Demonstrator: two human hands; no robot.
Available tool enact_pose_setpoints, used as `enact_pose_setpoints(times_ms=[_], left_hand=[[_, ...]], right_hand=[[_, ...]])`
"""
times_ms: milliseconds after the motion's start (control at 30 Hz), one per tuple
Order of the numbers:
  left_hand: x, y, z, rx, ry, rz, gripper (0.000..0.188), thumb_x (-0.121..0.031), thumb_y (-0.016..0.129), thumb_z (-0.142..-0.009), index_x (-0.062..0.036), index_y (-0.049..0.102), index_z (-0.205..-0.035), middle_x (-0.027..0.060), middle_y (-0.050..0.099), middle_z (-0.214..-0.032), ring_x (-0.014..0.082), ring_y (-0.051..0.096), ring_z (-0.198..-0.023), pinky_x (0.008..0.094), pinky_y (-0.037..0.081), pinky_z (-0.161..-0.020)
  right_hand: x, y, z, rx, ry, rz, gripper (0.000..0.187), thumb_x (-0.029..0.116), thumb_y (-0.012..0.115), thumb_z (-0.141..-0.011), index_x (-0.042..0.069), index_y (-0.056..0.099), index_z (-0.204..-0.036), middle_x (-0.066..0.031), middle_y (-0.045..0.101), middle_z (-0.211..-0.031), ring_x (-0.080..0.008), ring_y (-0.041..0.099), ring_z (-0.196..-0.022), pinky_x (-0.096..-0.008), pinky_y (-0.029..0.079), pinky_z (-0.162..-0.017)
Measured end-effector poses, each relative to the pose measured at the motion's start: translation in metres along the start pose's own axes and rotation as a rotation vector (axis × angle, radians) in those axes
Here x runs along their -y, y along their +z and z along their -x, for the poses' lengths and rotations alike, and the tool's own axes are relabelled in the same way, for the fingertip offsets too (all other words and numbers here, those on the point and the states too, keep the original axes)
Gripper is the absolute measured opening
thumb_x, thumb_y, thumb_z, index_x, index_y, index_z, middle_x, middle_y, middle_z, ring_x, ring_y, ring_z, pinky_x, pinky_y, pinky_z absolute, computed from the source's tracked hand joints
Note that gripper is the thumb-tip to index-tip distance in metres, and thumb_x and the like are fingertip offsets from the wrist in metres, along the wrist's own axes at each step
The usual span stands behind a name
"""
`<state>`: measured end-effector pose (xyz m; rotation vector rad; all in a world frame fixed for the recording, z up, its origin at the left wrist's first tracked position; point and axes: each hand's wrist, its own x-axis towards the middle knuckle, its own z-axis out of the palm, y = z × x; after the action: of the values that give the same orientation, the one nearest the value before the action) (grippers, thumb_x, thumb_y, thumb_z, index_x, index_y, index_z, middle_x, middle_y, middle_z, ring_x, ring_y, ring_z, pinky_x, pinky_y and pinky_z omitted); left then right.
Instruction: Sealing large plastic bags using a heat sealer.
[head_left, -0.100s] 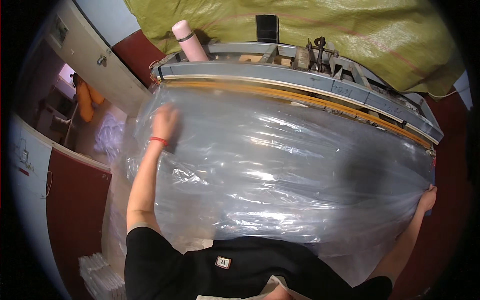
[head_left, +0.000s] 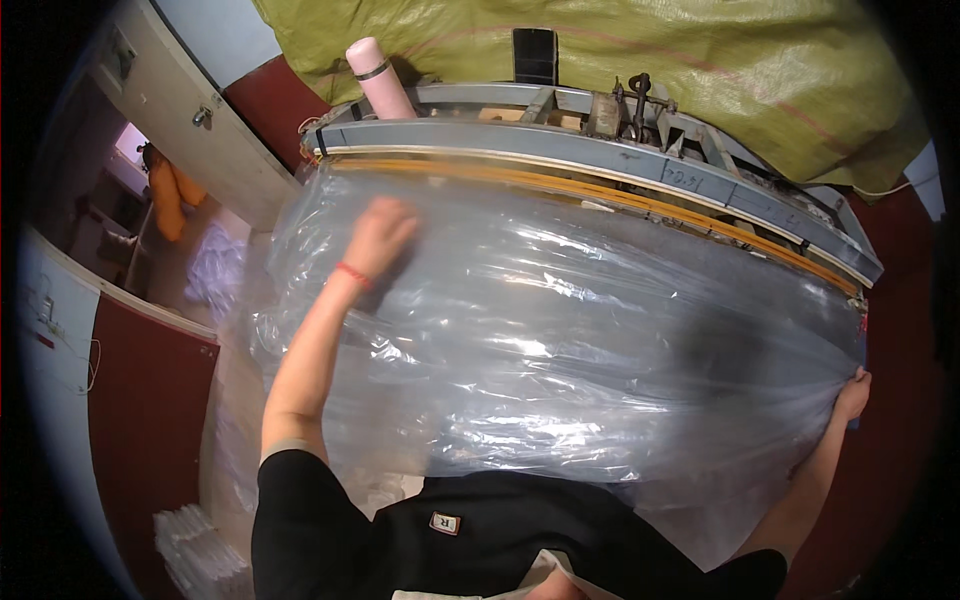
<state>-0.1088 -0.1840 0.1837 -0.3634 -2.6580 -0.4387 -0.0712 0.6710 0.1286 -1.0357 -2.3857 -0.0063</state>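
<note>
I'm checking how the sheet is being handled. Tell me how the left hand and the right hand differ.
The left hand lies knuckles-up on top of the clear plastic sheet, far forward near the sealing bar; the right hand grips the sheet's right edge, close to the body. The left wrist wears a red band; the right shows none. Both are bare and touch the sheet.

We see a glossy, crinkled clear plastic sheet [head_left: 560,330], a matt grey metal frame [head_left: 600,150] and coarse woven green cloth [head_left: 700,70].

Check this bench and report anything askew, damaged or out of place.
Nothing looks damaged or spilled. The clear plastic sheet is wrinkled and billowing, not flat. The left hand rests on it and the right hand grips its edge. A pink bottle stands tilted behind the grey machine bar.
</note>
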Motion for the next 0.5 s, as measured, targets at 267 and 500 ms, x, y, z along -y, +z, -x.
enact_pose_setpoints(times_ms=[267, 500], left_hand=[[-0.037, 0.051, -0.037, -0.178, -0.198, 0.113, 0.03, -0.017, 0.068, -0.066, -0.003, 0.054, -0.088, 0.006, 0.052, -0.068, 0.0216, 0.05, -0.066, 0.032, 0.041, -0.06], [-0.007, 0.055, -0.038, -0.079, -0.111, 0.142, 0.015, -0.014, 0.068, -0.066, -0.0087, 0.061, -0.078, 0.0061, 0.052, -0.069, 0.0224, 0.051, -0.068, 0.0311, 0.041, -0.064]], right_hand=[[-0.082, 0.003, -0.035, -0.015, -0.003, -0.877, 0.034, 0.032, 0.047, -0.086, 0.0, 0.055, -0.097, -0.0034, 0.056, -0.085, -0.0101, 0.049, -0.075, -0.0241, 0.041, -0.067], [-0.064, -0.044, -0.007, 0.01, 0.005, -1.046, 0.028, 0.026, 0.049, -0.086, 0.0, 0.055, -0.092, -0.0015, 0.053, -0.084, -0.0096, 0.048, -0.076, -0.0227, 0.04, -0.069]])
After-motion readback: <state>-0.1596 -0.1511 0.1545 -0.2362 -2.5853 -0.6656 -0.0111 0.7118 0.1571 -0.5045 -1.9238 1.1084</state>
